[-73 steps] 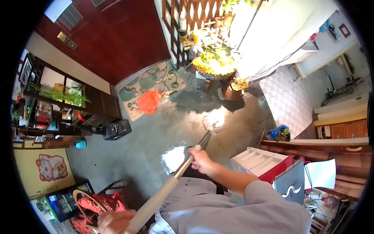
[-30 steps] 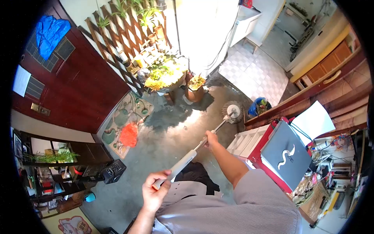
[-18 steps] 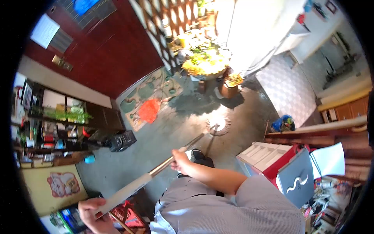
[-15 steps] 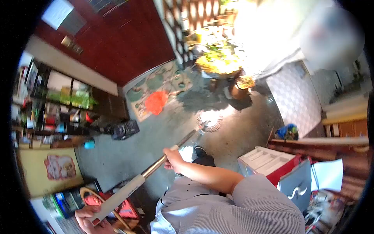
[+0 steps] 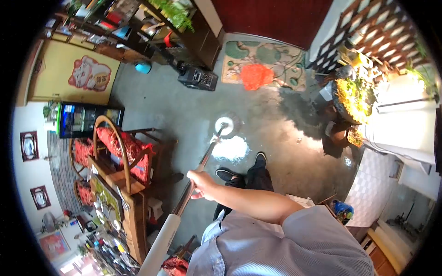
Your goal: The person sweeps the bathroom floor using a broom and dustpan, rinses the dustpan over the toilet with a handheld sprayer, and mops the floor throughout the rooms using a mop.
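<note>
My right hand (image 5: 201,185) is closed around the metal pole of a mop (image 5: 209,151), partway down its length. The pole slants from the bottom edge of the view up to a round mop head (image 5: 224,125), which rests on the grey floor. A thick white grip (image 5: 161,244) covers the pole's upper part and runs out of the frame at the bottom. My left hand is outside the view. Just below the mop head, a bright patch of light (image 5: 231,148) glares on the shiny floor, ahead of my black shoes (image 5: 227,175).
On the left stand a wooden chair (image 5: 120,152) with red cushions and a cluttered wooden table (image 5: 133,227). A black box-shaped device (image 5: 198,79) sits by the shelves. An orange-red cloth (image 5: 256,76) lies on the patterned doormat (image 5: 287,64). Potted plants (image 5: 354,99) are at right.
The view has swung left, so the doormat and plants appear farther right. The mop head has moved left across the floor. My left hand, earlier on the white grip, has gone out of view.
</note>
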